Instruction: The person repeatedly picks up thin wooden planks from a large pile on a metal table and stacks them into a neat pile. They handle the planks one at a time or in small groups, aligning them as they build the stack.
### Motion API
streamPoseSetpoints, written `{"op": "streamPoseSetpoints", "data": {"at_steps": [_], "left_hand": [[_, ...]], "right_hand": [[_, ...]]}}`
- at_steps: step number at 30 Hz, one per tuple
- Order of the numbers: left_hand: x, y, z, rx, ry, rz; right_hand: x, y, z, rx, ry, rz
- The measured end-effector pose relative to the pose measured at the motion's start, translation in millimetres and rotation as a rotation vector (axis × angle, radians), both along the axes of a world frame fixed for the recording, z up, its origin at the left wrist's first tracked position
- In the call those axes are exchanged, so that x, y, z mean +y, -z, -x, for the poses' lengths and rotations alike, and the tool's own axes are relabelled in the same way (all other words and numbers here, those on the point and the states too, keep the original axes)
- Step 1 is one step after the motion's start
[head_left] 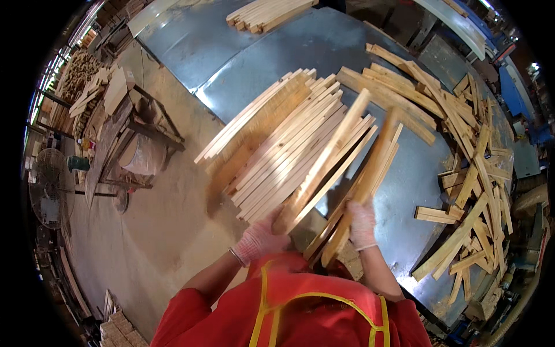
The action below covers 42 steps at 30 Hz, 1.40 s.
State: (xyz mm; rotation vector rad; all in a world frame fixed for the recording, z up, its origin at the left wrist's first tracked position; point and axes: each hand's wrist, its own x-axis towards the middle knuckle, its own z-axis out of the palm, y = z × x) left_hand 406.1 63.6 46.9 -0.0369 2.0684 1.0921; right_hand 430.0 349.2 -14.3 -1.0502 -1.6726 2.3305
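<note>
L gloved hand [263, 238] closed round pale wood strip [329, 162], R gloved hand [362, 224] round wood battens [372, 173] (qty. unclear), both nr. edge of metal-topped table [399, 220]; ctr. strip row [283, 150] apparently lined up, R-side lumber heap [475, 159] seemingly not yet.

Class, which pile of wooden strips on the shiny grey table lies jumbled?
The pale timber heap on the right: its pieces cross at many angles, while the pale wooden central row and far stack have roughly parallel strips.
</note>
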Motion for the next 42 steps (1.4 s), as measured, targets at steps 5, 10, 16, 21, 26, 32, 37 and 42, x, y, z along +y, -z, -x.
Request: {"op": "streamPoseSetpoints", "data": {"at_steps": [5,10,16,21,26,32,37,42], "left_hand": [[3,21,45,0.514,0.322,0.398],[41,57,53,0.750,0.153,0.338],[-33,80,74,0.912,0.082,0.264],[-58,61,97,1.071,0.278,0.834],[47,118,70,1.231,0.441,0.367],[158,124,26,1.018,0.652,0.460],[158,118,49,1.118,0.587,0.527],[156,87,45,1.082,0.667,0.493]], "right_hand": [[-42,-10,78,-0.270,-0.925,-0.053],[-62,31,53,0.015,-0.929,-0.146],[15,-31,3,-0.159,-0.350,-0.466],[81,6,-23,-0.324,-0.294,-0.556],[82,32,9,-0.163,-0.748,-0.479],[234,-93,77,-0.244,-0.591,-0.873],[481,-70,61,-0.359,0.003,-1.587],[559,-74,29,-0.864,-0.111,-1.566]]}}
